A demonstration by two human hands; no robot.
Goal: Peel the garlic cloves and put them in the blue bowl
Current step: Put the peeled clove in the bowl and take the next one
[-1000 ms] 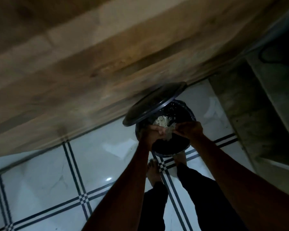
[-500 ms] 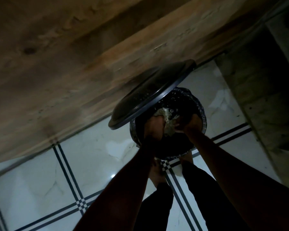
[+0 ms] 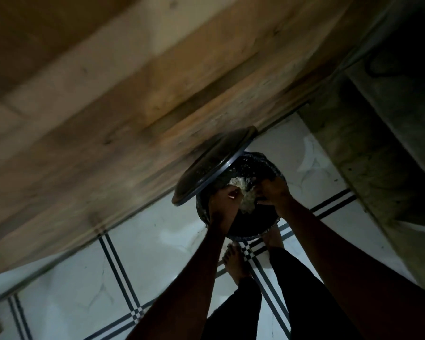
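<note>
Both arms reach down over a dark round bin that stands on a pale tiled floor with dark double lines. The bin's lid is tipped up on the far left side of the hands, its rim resting close to the wooden cabinet front behind it.

The left hand hangs over the near left part of the bin's mouth, fingers curled inward; 1 pale fingernail catches the light. The right hand hangs over the right part of the mouth, fingers also curled down. Between the 2 hands sits a pale, flaky clump of garlic skins, touching or just beside both sets of fingers. The light is dim and the picture is blurred, so I cannot tell whether either hand actually pinches the skins or only brushes against them.

More pale flakes lie deeper in the bin, beyond the hands, against the dark liner.

No garlic cloves and no blue bowl show anywhere here.

Below the hands, 2 bare feet stand on the tiles: the left foot just near the bin's edge, the right foot partly hidden under the bin's rim. Dark trouser legs run down toward the lower edge. To the right of the right arm rises a dark greenish stone surface.
</note>
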